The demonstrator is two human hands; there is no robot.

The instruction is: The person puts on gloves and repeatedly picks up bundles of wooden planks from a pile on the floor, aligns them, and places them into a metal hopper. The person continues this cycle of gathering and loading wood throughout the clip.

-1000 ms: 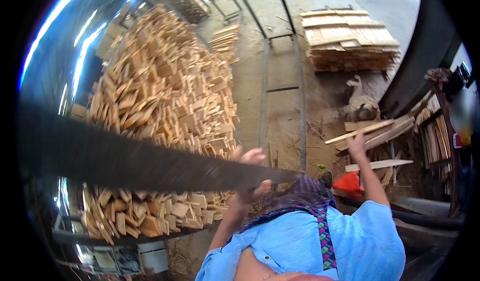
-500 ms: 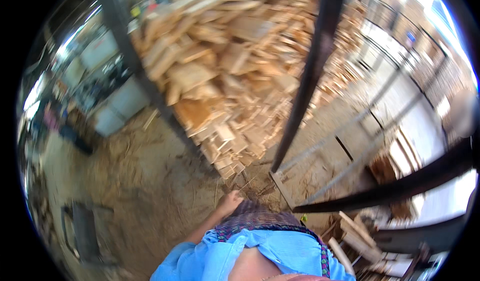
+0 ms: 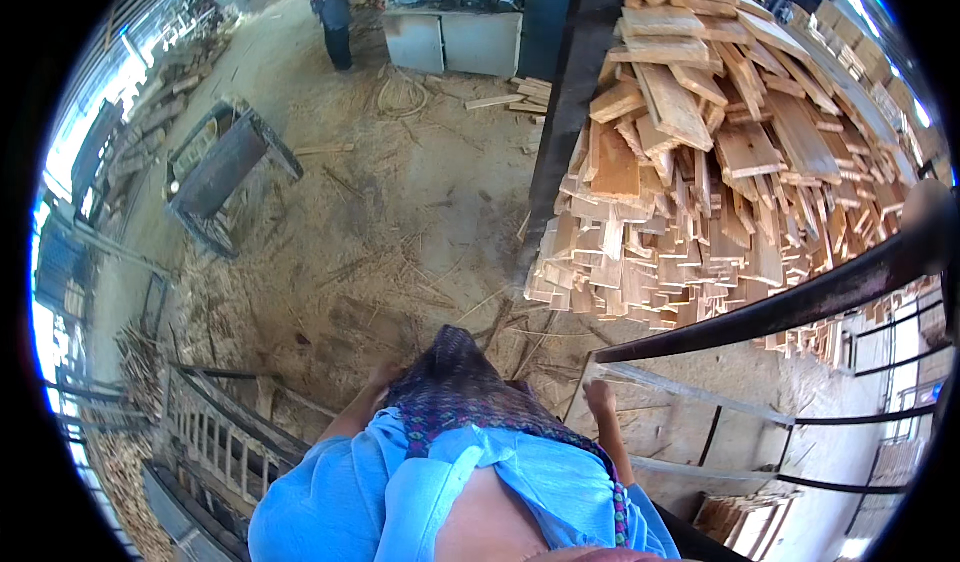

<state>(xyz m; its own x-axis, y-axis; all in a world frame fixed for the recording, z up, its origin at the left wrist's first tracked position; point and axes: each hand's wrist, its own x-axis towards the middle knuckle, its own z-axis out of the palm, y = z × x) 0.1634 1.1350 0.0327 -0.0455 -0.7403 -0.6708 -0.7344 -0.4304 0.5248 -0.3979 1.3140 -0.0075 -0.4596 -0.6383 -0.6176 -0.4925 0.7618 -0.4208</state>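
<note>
My right hand (image 3: 600, 399) hangs low at my right side, beside the foot of a dark metal post (image 3: 770, 312). Its fingers look curled in, and nothing shows in them. My left hand (image 3: 384, 375) is a small blur at my left side, partly behind my dark patterned apron (image 3: 450, 387), so its fingers cannot be made out. Ahead and to the right rises a big pile of cut wooden boards (image 3: 690, 212), stacked loosely with their ends toward me. Neither hand touches it.
A second dark post (image 3: 560, 112) stands at the pile's left edge. A dark metal stand (image 3: 215, 177) is on the left. Farther off, a person (image 3: 330, 12) stands near pale cabinets (image 3: 450, 42) with machines. A slatted wooden frame (image 3: 225, 432) lies at lower left; wood scraps litter the dirt floor (image 3: 400, 232).
My view has swung left, so the board pile now sits farther right and the cabinets and person nearer the middle. My right hand has come into sight; my left has dropped back beside the apron.
</note>
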